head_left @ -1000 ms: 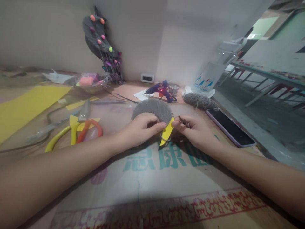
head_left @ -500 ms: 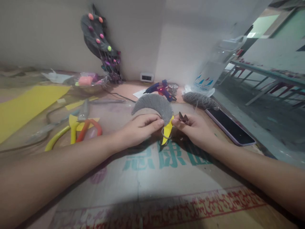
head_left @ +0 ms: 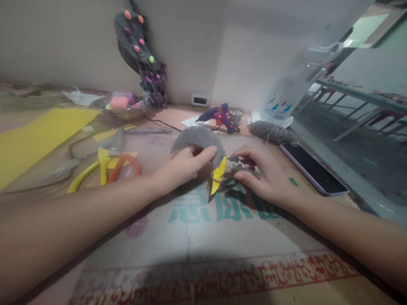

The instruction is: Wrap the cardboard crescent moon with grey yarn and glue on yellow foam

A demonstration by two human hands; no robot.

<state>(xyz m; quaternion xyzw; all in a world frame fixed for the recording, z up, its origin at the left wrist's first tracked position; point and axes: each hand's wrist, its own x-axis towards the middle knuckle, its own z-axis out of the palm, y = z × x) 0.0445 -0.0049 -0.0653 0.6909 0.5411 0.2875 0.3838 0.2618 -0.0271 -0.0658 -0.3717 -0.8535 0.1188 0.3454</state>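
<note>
A crescent wrapped in grey yarn (head_left: pixel 200 136) is gripped by my left hand (head_left: pixel 190 163), thumb on top near its right end. That end shows a bare yellow tip (head_left: pixel 218 174) pointing down, with a thin loop of yarn round it. To the right, my right hand (head_left: pixel 260 171) holds small snips (head_left: pixel 240 163), their blades parted and pointing left toward the crescent without touching it. The thumb and forefinger of that hand are apart. Its other fingers are partly hidden.
Yellow-and-orange-handled scissors (head_left: pixel 106 165) lie at left beside yellow card (head_left: pixel 41 140). Behind the crescent are a glue gun (head_left: pixel 219 117) and a small white display (head_left: pixel 200 100). A grey yarn skein (head_left: pixel 273 133), a phone (head_left: pixel 313 169) and a clear jug (head_left: pixel 289 93) stand or lie right.
My left hand has shifted its grip further over the crescent. My right hand has drawn away from the yellow tip, its thumb and forefinger parting, and the snips now point left.
</note>
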